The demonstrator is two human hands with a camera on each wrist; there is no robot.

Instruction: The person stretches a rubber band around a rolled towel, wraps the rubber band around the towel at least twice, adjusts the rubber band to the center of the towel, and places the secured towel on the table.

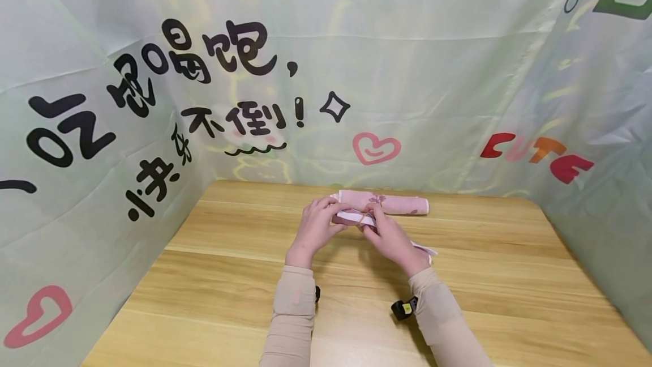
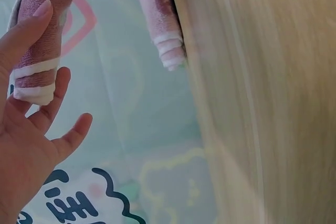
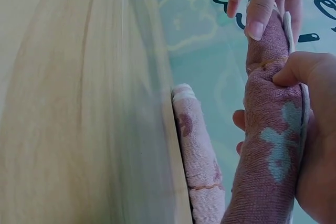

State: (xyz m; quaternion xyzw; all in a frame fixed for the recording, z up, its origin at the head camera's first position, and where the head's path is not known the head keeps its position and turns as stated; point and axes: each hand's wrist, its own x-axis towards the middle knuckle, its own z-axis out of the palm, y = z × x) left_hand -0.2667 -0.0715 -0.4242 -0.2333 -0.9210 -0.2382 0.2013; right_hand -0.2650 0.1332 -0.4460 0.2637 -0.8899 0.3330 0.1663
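A dark pink towel [image 3: 257, 171], rolled into a tube with a light blue pattern, is raised between my two hands. A thin tan rubber band [image 3: 268, 63] circles it and pinches it in. My left hand [image 1: 314, 228] holds one end, thumb on top and fingers beneath, near the towel's white-striped edge. Just beside the band, my right hand [image 1: 393, 240] wraps the roll, its thumb pressing close to the band. Behind my hands on the table lies a second rolled towel [image 1: 402, 204], light pink with darker flowers and a band of its own.
The wooden table [image 1: 229, 299] carries both hands' work near its back edge. Printed fabric [image 1: 433, 84] with black lettering and hearts surrounds it at the back and sides. A small black camera [image 1: 403, 308] sits on my right wrist.
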